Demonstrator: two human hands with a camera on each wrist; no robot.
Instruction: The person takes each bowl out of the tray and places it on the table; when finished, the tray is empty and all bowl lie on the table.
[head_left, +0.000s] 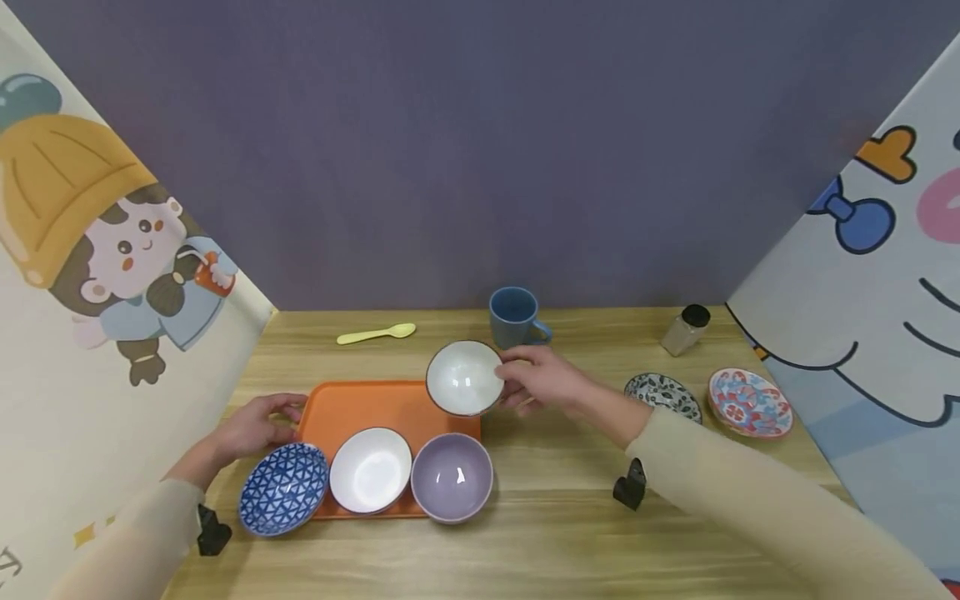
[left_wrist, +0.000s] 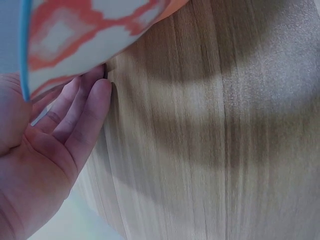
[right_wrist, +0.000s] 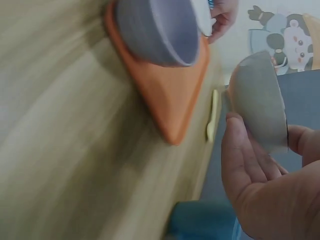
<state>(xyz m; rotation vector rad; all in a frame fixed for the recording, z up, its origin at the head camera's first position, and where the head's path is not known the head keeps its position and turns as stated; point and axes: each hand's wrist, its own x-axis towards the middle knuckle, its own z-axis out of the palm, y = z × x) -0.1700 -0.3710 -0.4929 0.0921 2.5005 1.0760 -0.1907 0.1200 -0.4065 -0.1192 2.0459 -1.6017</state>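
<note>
My right hand (head_left: 542, 379) holds a white bowl (head_left: 463, 377) with a dark rim by its right side, raised over the far right corner of an orange tray (head_left: 352, 404). In the right wrist view, thumb and fingers pinch the bowl's wall (right_wrist: 257, 100). At the tray's left edge, my left hand (head_left: 255, 427) lies with loosely extended fingers; whether it touches the tray is unclear. Nearest that hand is a blue-patterned bowl (head_left: 285, 490), its outside (left_wrist: 95, 37) red and white. Another white bowl (head_left: 371, 471) and a purple bowl (head_left: 452, 477) sit along the tray's near side.
Behind the raised bowl stands a blue mug (head_left: 513, 317), with a yellow spoon (head_left: 378, 333) to its left. On the right are a black-lidded jar (head_left: 686, 330), a leaf-patterned dish (head_left: 663, 396) partly behind the right arm, and a red-and-blue patterned dish (head_left: 750, 402). Walls enclose the table's back and sides.
</note>
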